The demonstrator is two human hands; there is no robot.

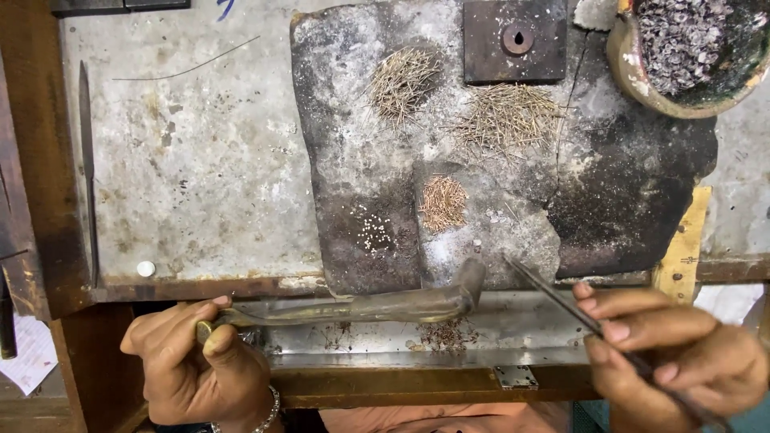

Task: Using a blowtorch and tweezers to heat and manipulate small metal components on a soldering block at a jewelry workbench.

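Observation:
My left hand [192, 357] grips the near end of a long brass blowpipe [377, 305], whose bent tip rises over the front edge of a charred soldering slab [626, 200]. My right hand [682, 353] pinches dark metal tweezers [553, 293], their points resting near the slab's front edge, just right of the pipe's tip. On the slab lie three heaps of short thin wire pieces [505, 116], one of them coppery [443, 202], and a cluster of tiny pale beads [373, 232].
A clay bowl [634, 68] of grey scraps stands at the back right. A square metal plate with a hole [513, 40] lies at the slab's far edge. A long file [87, 168] and a thin wire [184, 68] rest on the worn bench top on the left.

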